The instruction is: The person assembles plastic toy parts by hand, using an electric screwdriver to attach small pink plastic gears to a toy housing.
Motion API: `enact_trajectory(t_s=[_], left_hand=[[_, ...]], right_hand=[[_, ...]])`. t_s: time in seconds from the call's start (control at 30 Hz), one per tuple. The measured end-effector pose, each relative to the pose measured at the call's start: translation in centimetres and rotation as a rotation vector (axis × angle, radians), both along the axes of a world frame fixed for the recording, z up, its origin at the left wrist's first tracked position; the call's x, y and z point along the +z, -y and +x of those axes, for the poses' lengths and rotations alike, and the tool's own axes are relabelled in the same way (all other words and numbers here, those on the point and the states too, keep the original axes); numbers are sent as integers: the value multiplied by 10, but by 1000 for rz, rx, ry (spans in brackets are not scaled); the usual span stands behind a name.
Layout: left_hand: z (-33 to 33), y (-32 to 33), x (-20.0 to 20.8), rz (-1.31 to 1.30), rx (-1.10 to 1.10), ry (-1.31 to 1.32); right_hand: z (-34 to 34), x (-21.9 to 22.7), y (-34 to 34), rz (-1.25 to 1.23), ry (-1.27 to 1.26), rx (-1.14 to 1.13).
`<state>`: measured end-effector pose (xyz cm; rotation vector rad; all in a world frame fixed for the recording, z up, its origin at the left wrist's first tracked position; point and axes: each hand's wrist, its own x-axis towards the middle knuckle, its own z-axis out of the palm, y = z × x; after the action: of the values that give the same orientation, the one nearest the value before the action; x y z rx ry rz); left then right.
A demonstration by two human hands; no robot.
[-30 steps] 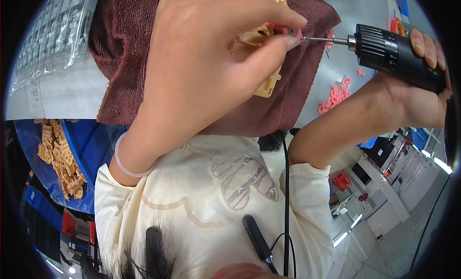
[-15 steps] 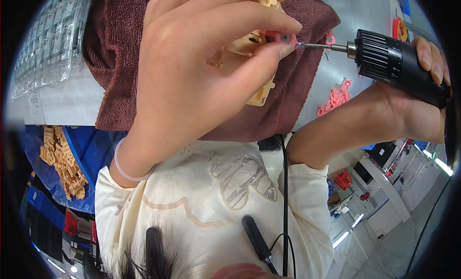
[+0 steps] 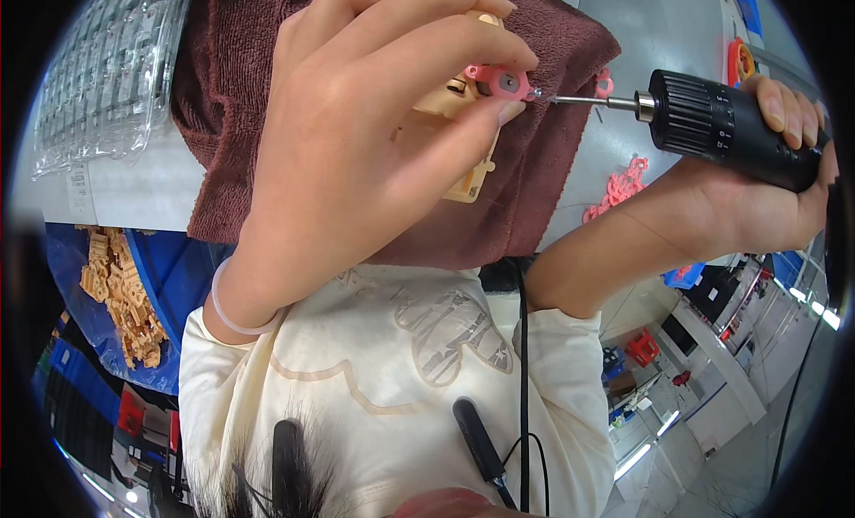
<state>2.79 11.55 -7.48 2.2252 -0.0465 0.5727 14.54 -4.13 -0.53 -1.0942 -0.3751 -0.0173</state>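
Observation:
My left hand (image 3: 356, 117) is closed around a cream plastic part (image 3: 465, 187) above a brown towel. A pink plastic piece (image 3: 508, 83) with a dark grey centre sits at the part's edge, between my thumb and forefinger. From the pink piece's right side a small screw (image 3: 537, 92) sticks out. My right hand (image 3: 788, 117) grips a black electric screwdriver (image 3: 704, 117) held sideways. Its thin metal bit (image 3: 597, 100) points left, its tip close to the screw; a slight gap seems to lie between them. My left palm hides much of the cream part.
The brown towel (image 3: 543, 197) covers part of the grey table (image 3: 570, 228). Several pink pieces (image 3: 619, 190) lie in a pile at right. Clear plastic trays (image 3: 107, 81) stand at far left. Below them, a blue bin (image 3: 160, 277) holds many cream parts (image 3: 120, 295).
My left hand has tilted a little, showing more of the pink piece. Both hands have shifted slightly left, and the bit tip now sits a bit lower relative to the screw.

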Motion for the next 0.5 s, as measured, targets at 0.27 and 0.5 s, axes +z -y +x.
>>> enact_trajectory(t_s=[0.27,0.5], left_hand=[[6,15,34,516,67,-26],[12,15,-4,313,88,189]], right_hand=[[1,15,17,99,-37,-13],[18,2,44,219,103,9]])
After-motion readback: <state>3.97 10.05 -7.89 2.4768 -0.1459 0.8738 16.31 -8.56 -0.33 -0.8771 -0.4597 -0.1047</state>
